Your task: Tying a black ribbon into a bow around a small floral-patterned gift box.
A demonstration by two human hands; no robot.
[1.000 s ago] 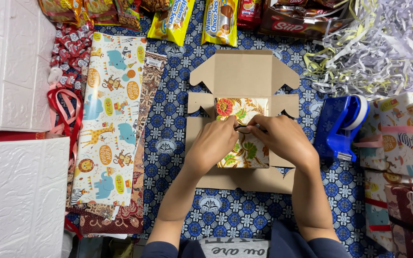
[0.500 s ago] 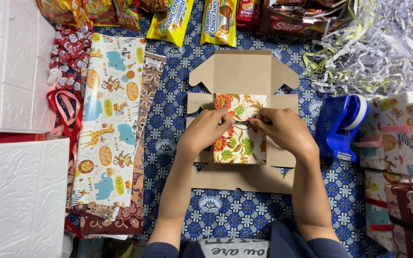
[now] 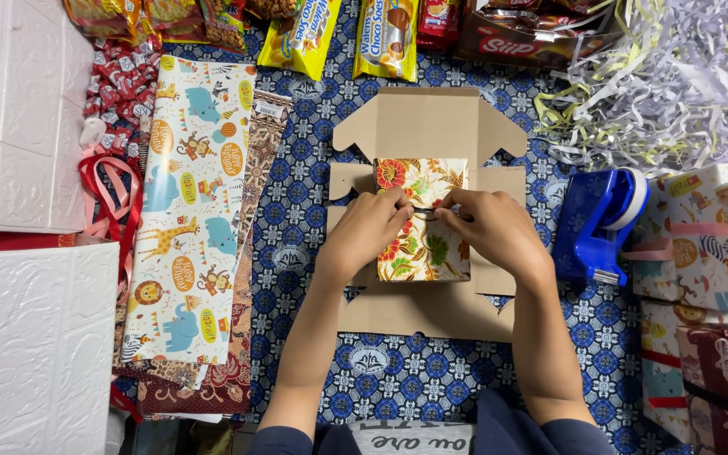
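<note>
Floral-patterned wrapped rectangular packet [image 3: 425, 221] lies centred on unfolded flat brown cardboard box [image 3: 430, 126], on blue patterned tabletop [image 3: 297, 253]. Left hand [image 3: 370, 229] and right hand [image 3: 488, 227] both pinch a thin dark strand across its middle. Blue plastic tape dispenser [image 3: 597, 222] sits just right.

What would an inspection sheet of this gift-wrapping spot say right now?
Surface: blue patterned cloth.
Job's things: floral-wrapped packet lies on an unfolded cardboard box.
Clutter: animal-print wrapping paper, snack packs, shredded paper, blue tape dispenser, wrapped gifts, red ribbons.
Grippers: left hand and right hand pinch something dark at the packet's middle.
Cables: nothing seen.
Surroundings: white embossed panels at left.
</note>
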